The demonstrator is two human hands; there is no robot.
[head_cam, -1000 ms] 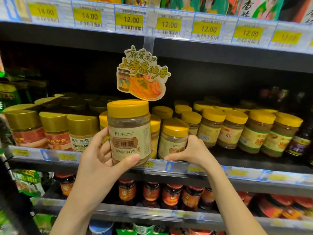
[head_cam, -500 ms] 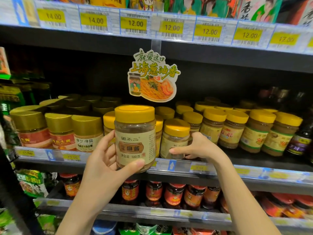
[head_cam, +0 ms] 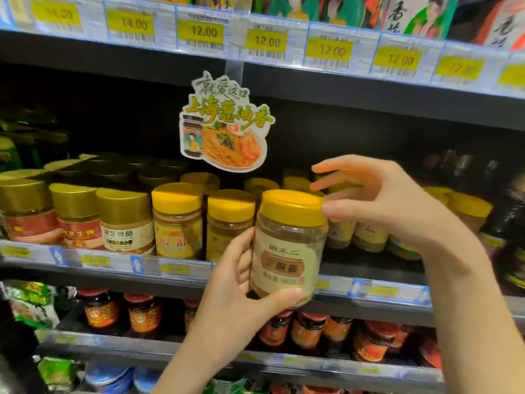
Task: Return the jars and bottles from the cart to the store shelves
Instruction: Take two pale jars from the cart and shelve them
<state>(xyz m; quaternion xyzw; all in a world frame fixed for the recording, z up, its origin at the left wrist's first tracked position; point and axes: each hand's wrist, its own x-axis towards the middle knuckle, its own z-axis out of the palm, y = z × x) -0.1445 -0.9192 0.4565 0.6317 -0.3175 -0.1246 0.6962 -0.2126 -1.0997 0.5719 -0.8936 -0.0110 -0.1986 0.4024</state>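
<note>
My left hand grips a clear jar of tan paste with a yellow lid and a beige label. It holds the jar upright in front of the middle shelf's edge. My right hand is raised beside the lid, fingers spread, with its thumb touching the lid's right rim. More yellow-lidded jars stand in rows on that shelf behind and to both sides of the held jar.
Gold-lidded jars fill the shelf's left part. A noodle-picture sign hangs from the upper shelf rail with yellow price tags. Red-labelled dark jars line the shelf below. Dark bottles stand at far right.
My left hand has carried the jar rightward along the shelf. My right hand left the jars on the shelf and rose to the held jar's lid.
</note>
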